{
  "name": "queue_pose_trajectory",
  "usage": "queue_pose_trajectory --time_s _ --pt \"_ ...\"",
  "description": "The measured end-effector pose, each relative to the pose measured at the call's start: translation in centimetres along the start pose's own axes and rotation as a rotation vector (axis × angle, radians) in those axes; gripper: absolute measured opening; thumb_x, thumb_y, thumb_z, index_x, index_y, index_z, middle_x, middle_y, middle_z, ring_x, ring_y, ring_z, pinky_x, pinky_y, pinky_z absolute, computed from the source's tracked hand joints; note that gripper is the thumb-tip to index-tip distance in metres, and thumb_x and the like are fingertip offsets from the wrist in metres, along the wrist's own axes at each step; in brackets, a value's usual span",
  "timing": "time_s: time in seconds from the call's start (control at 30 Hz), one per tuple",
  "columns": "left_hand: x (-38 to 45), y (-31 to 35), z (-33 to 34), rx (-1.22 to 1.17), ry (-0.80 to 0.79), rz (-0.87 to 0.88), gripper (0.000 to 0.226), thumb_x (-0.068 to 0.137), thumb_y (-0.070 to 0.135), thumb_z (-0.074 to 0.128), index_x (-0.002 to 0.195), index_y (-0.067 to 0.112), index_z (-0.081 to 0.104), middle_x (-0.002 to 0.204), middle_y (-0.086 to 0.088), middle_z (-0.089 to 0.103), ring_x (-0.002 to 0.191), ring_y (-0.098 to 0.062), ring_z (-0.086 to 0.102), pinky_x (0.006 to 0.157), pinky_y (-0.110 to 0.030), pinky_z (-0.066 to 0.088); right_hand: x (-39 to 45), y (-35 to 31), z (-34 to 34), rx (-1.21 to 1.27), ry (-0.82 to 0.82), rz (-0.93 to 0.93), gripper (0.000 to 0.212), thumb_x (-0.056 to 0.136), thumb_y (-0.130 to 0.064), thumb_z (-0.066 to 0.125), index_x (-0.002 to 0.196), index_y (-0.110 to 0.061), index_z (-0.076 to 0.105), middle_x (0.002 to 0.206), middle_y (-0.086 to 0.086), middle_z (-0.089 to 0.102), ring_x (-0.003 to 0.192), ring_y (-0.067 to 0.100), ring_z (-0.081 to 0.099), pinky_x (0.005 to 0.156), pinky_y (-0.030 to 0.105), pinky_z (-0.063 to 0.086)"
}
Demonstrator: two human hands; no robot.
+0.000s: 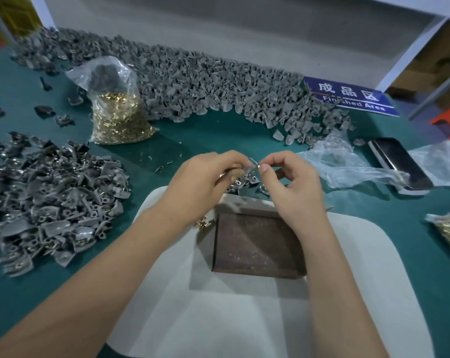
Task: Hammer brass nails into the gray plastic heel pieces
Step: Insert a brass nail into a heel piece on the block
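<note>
One gray plastic heel piece (pixel 251 167) is held up above the green table, pinched between the fingertips of both hands, with a thin brass nail (pixel 258 165) at its right edge. A long heap of gray heel pieces (pixel 192 81) runs along the far side of the table, and another pile (pixel 51 200), showing brass glints, lies at the left. A clear bag of brass nails (pixel 118 117) stands between them, its top open.

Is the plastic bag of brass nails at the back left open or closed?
Open. The bag of brass nails stands upright, its loose top spread apart, untied.
</note>
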State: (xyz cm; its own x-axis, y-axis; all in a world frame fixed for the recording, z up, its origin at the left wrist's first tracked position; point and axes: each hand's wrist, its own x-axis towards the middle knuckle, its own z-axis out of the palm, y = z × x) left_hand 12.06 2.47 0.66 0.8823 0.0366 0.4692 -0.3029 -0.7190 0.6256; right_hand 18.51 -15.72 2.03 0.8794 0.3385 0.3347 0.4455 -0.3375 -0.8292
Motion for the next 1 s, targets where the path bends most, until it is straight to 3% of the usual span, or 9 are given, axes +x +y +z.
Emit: queue_pose_trajectory --time_s 0.1,0.17,0.33,0.47,0.6,0.8,1.0 --pt "-0.3 0.4 0.0 -0.133 0.073 -0.025 0.023 0.094 0.012 0.069 0.111 0.026 0.067 0.099 0.018 0.073 0.096 0.003 0.067 0.084 -0.013 0.050 -0.1 -0.1 -0.2 0.038 -0.025 -0.040 0.015 0.095 -0.012 0.066 0.092 -0.026 0.068 0.086 -0.014 0.069 0.078 0.006 0.065 0.072 0.014 0.046" --pt "-0.2 0.7 0.1 -0.124 0.093 0.014 0.017 0.092 0.014 0.072 0.107 0.022 0.068 0.097 0.019 0.069 0.093 0.003 0.064 0.082 -0.008 0.044 -0.3 -0.1 -0.1 0.037 -0.053 -0.058 0.013 0.095 -0.011 0.067 0.093 -0.024 0.068 0.087 -0.013 0.070 0.080 0.008 0.066 0.074 0.014 0.048" --pt "-0.2 0.5 0.4 -0.122 0.115 0.006 0.013 0.092 0.014 0.073 0.102 0.021 0.069 0.091 0.011 0.064 0.088 -0.008 0.061 0.076 -0.013 0.044 -0.4 -0.1 -0.2 -0.005 -0.045 -0.106 0.012 0.096 -0.011 0.069 0.096 -0.023 0.071 0.090 -0.015 0.070 0.083 0.011 0.066 0.072 0.014 0.045" --pt "-0.2 0.6 0.6 -0.388 0.145 -0.169 0.011 0.093 0.016 0.075 0.102 0.022 0.072 0.092 0.011 0.073 0.088 -0.011 0.070 0.081 -0.026 0.057 -0.5 -0.9 -0.4 -0.027 -0.023 -0.206 0.013 0.094 -0.009 0.071 0.096 -0.021 0.072 0.094 -0.013 0.069 0.087 0.009 0.064 0.072 0.009 0.041" --pt "-0.1 0.4 0.6 -0.605 0.130 -0.241 0.011 0.097 0.010 0.069 0.107 0.011 0.071 0.091 -0.002 0.077 0.086 -0.018 0.074 0.079 -0.031 0.061 -0.3 -0.9 -0.3 -0.018 -0.047 -0.207 0.009 0.094 -0.006 0.072 0.096 -0.013 0.076 0.094 -0.006 0.070 0.088 0.011 0.063 0.073 0.011 0.041" --pt "-0.4 0.9 0.9 -0.616 0.104 -0.209 0.010 0.097 0.011 0.068 0.106 0.013 0.070 0.092 -0.002 0.076 0.088 -0.018 0.073 0.077 -0.026 0.059 -0.3 -0.8 -0.1 -0.016 -0.005 -0.173 0.012 0.092 -0.005 0.073 0.095 -0.016 0.077 0.092 -0.011 0.069 0.085 0.009 0.063 0.070 0.010 0.040" --pt "-0.6 1.0 0.7 -0.528 0.108 -0.182 0.010 0.096 0.014 0.071 0.106 0.016 0.074 0.092 0.005 0.076 0.088 -0.016 0.073 0.082 -0.037 0.061 -0.4 -0.9 -0.2 -0.043 -0.022 -0.193 0.012 0.090 -0.004 0.075 0.091 -0.016 0.077 0.087 -0.010 0.068 0.082 0.006 0.061 0.070 0.009 0.039"
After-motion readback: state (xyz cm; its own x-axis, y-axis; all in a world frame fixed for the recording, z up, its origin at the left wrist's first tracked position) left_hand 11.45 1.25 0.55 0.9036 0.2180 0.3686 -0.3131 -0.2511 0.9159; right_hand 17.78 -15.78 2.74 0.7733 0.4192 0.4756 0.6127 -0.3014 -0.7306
